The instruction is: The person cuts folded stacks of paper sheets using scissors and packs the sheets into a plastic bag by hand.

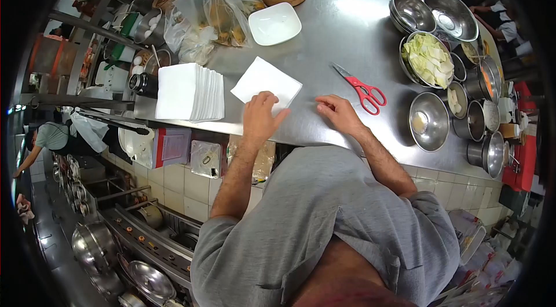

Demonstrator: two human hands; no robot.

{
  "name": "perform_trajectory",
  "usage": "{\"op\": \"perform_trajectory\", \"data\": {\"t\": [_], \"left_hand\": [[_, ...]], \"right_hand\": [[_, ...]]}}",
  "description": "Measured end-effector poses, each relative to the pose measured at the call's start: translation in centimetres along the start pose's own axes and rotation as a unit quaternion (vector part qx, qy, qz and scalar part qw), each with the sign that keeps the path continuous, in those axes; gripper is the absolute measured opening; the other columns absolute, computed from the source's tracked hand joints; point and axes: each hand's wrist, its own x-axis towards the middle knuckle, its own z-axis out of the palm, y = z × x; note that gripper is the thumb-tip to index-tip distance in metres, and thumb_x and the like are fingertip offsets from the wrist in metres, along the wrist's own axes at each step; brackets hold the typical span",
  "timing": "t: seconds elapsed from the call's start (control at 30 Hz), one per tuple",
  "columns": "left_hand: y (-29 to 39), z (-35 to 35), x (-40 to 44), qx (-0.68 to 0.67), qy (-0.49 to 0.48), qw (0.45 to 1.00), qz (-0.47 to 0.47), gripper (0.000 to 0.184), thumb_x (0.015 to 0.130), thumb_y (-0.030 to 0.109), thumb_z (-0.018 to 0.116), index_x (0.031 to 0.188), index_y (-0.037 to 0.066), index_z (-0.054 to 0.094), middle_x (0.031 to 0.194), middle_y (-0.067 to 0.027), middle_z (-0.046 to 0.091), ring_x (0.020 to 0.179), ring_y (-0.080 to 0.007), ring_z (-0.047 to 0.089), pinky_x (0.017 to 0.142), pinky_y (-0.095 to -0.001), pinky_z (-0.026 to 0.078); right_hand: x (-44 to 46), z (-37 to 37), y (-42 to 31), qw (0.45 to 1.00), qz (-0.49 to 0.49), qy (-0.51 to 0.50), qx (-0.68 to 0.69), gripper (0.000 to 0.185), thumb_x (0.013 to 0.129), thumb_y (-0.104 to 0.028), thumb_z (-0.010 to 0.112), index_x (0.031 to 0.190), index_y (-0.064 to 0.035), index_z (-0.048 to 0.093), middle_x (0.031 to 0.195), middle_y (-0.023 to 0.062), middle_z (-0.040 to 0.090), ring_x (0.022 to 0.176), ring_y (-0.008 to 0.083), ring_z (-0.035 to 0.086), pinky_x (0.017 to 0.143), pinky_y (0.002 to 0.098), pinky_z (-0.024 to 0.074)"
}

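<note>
White square paper (pixel 260 75), napkin-like, lies flat on the steel worktable (pixel 341 35), between a stack of similar squares (pixel 176 93) and the red-handled scissors (pixel 368 96). Its near edge is under the left hand (pixel 263 115), whose thumb stands away from the fingers, pinching nothing visible. The right hand (pixel 339 113), loosely curled with thumb and fingers parted, appears to hold nothing, just beside the scissors. The paper should be light, soft and easily creased or torn; a gentle fingertip hold at a free corner would suit it.
</note>
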Motion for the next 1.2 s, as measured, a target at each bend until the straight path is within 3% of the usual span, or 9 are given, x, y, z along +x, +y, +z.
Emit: {"op": "perform_trajectory", "data": {"t": [0.13,0.43,0.6,0.73,0.83,0.97,1.07,1.13,1.2], "left_hand": [[-0.3,2.3,0.0,0.075,-0.012,0.997,-0.014,0.026,0.071,0.023,0.071,0.087,0.005,0.061,0.098,-0.0080,0.057,0.089,-0.0279,0.054,0.077,-0.0408,0.044],[-2.5,2.0,0.1,-0.065,0.007,0.997,-0.030,0.017,0.079,0.016,0.062,0.084,0.000,0.067,0.100,-0.0102,0.063,0.091,-0.0295,0.056,0.080,-0.0367,0.045],[-2.4,2.2,-0.1,-0.113,0.047,0.991,-0.052,0.016,0.081,0.013,0.063,0.086,-0.002,0.066,0.098,-0.0129,0.064,0.095,-0.0274,0.058,0.081,-0.0354,0.046],[1.7,0.9,-0.1,-0.145,0.081,0.986,-0.027,0.016,0.081,0.010,0.063,0.091,-0.002,0.064,0.099,-0.0136,0.063,0.094,-0.0273,0.059,0.080,-0.0362,0.046],[4.3,1.3,-0.2,-0.152,0.049,0.987,0.011,0.020,0.080,0.010,0.064,0.096,0.000,0.063,0.104,-0.0126,0.061,0.098,-0.0271,0.057,0.083,-0.0363,0.045],[6.0,2.6,0.3,-0.174,0.009,0.979,0.110,0.035,0.077,0.016,0.068,0.108,0.002,0.059,0.114,-0.0125,0.057,0.107,-0.0277,0.051,0.091,-0.0384,0.039],[6.7,4.1,0.3,-0.174,-0.028,0.971,0.160,0.053,0.074,0.025,0.071,0.119,0.002,0.052,0.123,-0.0131,0.051,0.115,-0.0293,0.046,0.098,-0.0427,0.033],[7.8,5.7,0.6,-0.060,-0.111,0.965,0.229,0.074,0.071,0.035,0.072,0.128,0.002,0.041,0.135,-0.0150,0.039,0.126,-0.0306,0.035,0.101,-0.0506,0.025],[8.2,7.7,0.9,-0.042,-0.135,0.960,0.243,0.080,0.070,0.038,0.072,0.132,0.002,0.036,0.138,-0.0150,0.035,0.129,-0.0306,0.030,0.103,-0.0533,0.021]], "right_hand": [[-0.6,-0.2,-0.4,1.000,0.009,0.004,-0.011,0.028,0.087,-0.018,0.058,0.109,-0.0021,0.060,0.091,0.0101,0.061,0.080,0.0174,0.057,0.073,0.0292,0.0466],[-0.6,0.8,0.1,0.998,0.043,0.008,0.055,0.029,0.087,-0.020,0.059,0.109,-0.0010,0.060,0.096,0.0099,0.063,0.080,0.0161,0.059,0.075,0.0286,0.0481],[2.6,3.8,-0.9,0.979,0.077,-0.083,0.172,0.034,0.086,-0.029,0.060,0.105,-0.0005,0.061,0.088,0.0066,0.063,0.069,0.0102,0.058,0.057,0.0254,0.0484],[3.0,5.7,-3.4,0.931,0.106,-0.028,0.348,0.044,0.084,-0.035,0.061,0.103,0.0044,0.059,0.084,0.0082,0.063,0.066,0.0109,0.056,0.052,0.0249,0.0456],[2.4,4.2,-2.9,0.947,0.109,-0.002,0.302,0.040,0.083,-0.031,0.062,0.103,0.0036,0.058,0.089,0.0087,0.062,0.069,0.0119,0.057,0.053,0.0259,0.0463],[-0.7,0.3,-1.1,0.943,0.107,0.092,0.303,0.034,0.078,-0.021,0.061,0.103,0.0020,0.058,0.087,0.0077,0.061,0.071,0.0137,0.058,0.055,0.0278,0.0474],[-2.3,-1.6,2.5,0.911,0.193,0.095,0.352,0.038,0.068,-0.011,0.057,0.105,0.0000,0.056,0.089,0.0078,0.060,0.074,0.0165,0.060,0.057,0.0301,0.0490],[-2.2,-1.8,5.1,0.912,0.197,0.100,0.346,0.040,0.068,-0.011,0.058,0.106,-0.0001,0.055,0.089,0.0082,0.060,0.074,0.0169,0.060,0.057,0.0302,0.0493],[-2.7,-2.7,4.2,0.908,0.215,0.099,0.345,0.044,0.067,-0.010,0.058,0.110,-0.0009,0.053,0.089,0.0083,0.059,0.074,0.0176,0.060,0.057,0.0310,0.0499]]}}
